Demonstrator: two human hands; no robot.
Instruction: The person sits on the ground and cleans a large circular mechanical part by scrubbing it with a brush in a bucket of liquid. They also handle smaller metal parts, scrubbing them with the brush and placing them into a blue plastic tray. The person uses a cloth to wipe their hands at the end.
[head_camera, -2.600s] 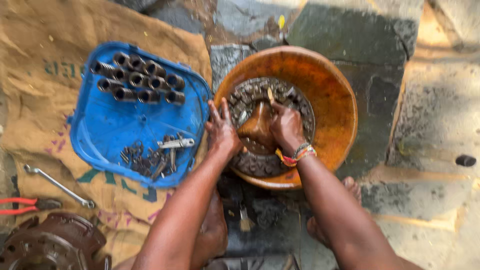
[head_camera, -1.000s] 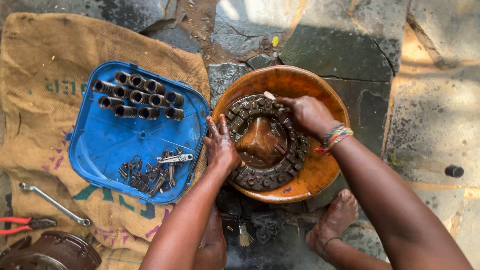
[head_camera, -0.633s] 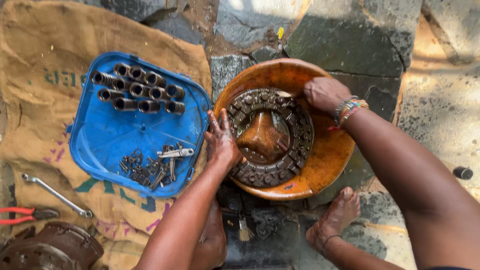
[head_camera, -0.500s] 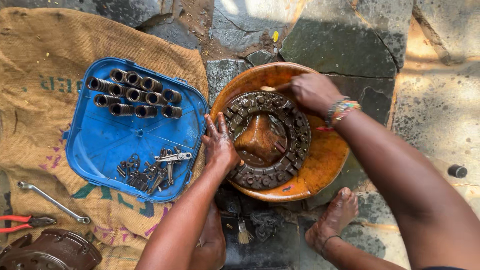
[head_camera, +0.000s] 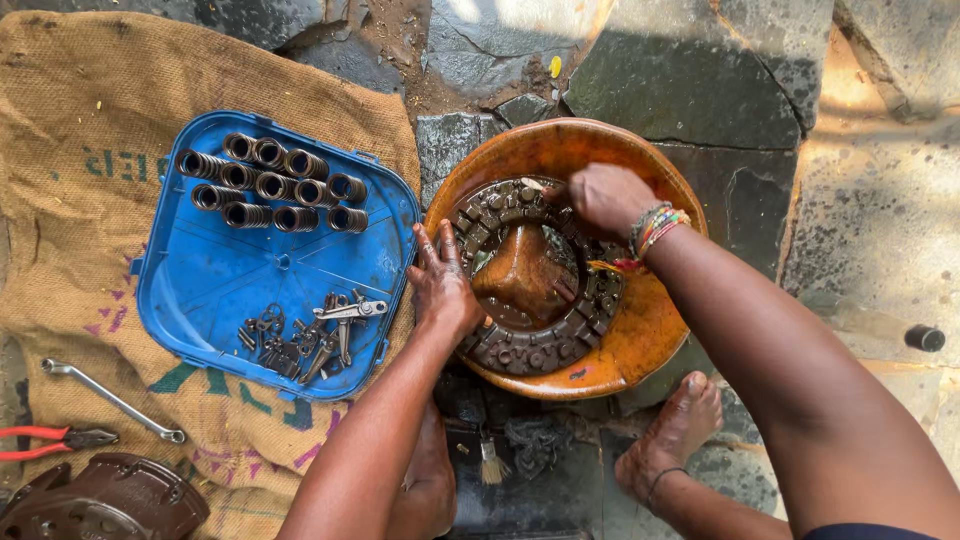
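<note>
Cleaning station on the stone floor (head_camera: 760, 80). The round toothed metal part (head_camera: 535, 275) sits in the orange basin (head_camera: 650, 340), lying flat in a shallow pool of dirty brown liquid that covers its middle.

My left hand (head_camera: 443, 285) rests on the near-left rim of the part, fingers (head_camera: 432, 243) spread and flat, pressing rather than gripping; nothing is held in it. My right hand (head_camera: 605, 197) is at the far rim, fingers curled closed around something small and light-tipped that pokes out toward the teeth. It may be a small brush or rag, but I cannot tell which.

Status, as I judge it: washing is in progress, not finished. The part looks wet and dark all round, and the liquid is murky, so some grime has come off. The teeth on the near side look as grimy as those on the far side; I cannot tell which stretches are clean.

Set aside to my left on the sacking (head_camera: 70, 130): the blue tray (head_camera: 215, 295) with a row of coil springs (head_camera: 270, 190) and a heap of small metal pieces (head_camera: 305, 335). They look sorted and dry. A spanner (head_camera: 110, 400) and red-handled pliers (head_camera: 55, 440) lie beyond the tray. A small brush (head_camera: 490, 462) lies on the floor between my feet.

Left to do: the rest of the ring, then lifting it out of the basin.
</note>
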